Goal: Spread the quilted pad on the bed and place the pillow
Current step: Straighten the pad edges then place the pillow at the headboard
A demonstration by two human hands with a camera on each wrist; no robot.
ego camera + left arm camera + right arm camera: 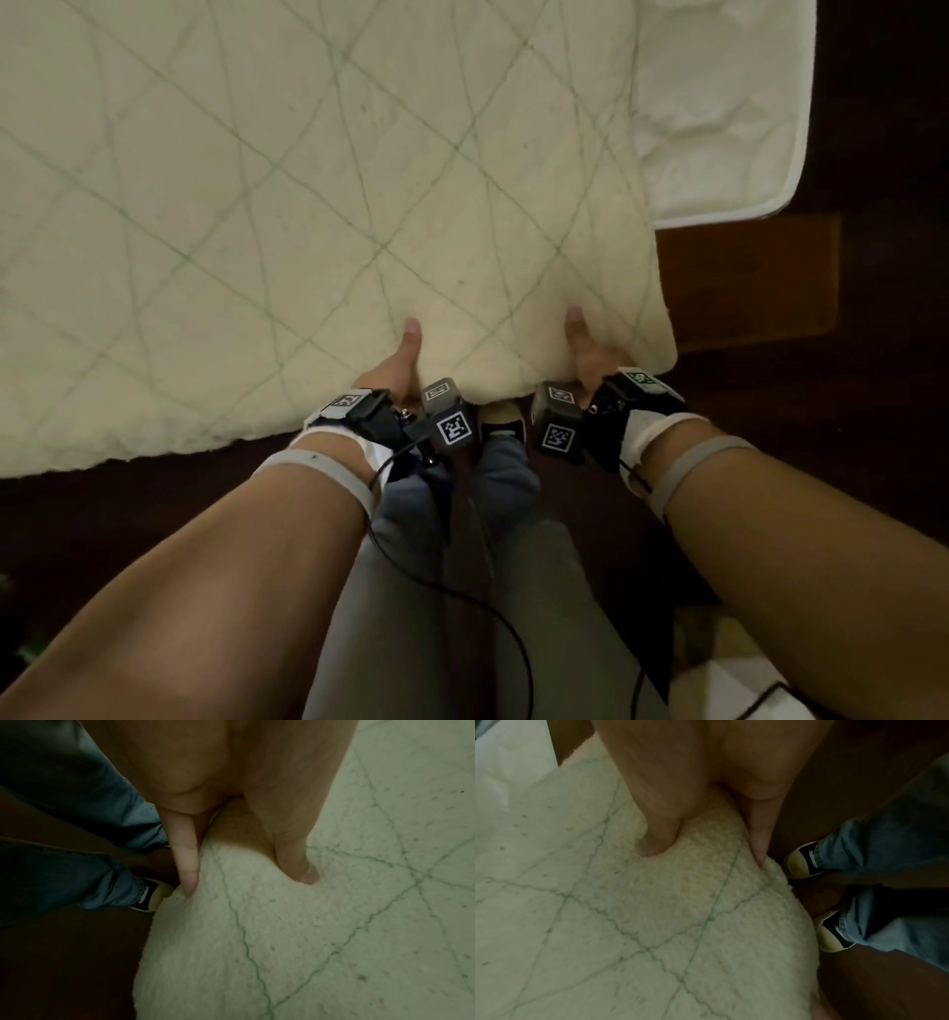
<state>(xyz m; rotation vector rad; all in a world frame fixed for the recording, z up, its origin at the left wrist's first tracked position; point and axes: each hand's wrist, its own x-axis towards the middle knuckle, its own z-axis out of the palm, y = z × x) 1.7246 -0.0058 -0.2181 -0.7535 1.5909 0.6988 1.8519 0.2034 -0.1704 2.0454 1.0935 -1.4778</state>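
The quilted pad [318, 195] covers most of the mattress [719, 113], leaving a strip of the mattress bare beyond the pad's right edge. The left hand [398, 367] and right hand [590, 354] each pinch the pad's near edge, thumb on top. Risk: uneven pulling could skew the pad or drag it off the mattress toward the floor. No pillow is visible. No readable writing; only coded square markers [454, 429] on the wrist units.

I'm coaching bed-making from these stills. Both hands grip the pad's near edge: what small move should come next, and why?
Probably shift the quilted pad toward the person's right. The left hand and right hand pinch its near edge, thumbs on top, yet a strip of the white mattress lies bare beyond the pad's right edge.
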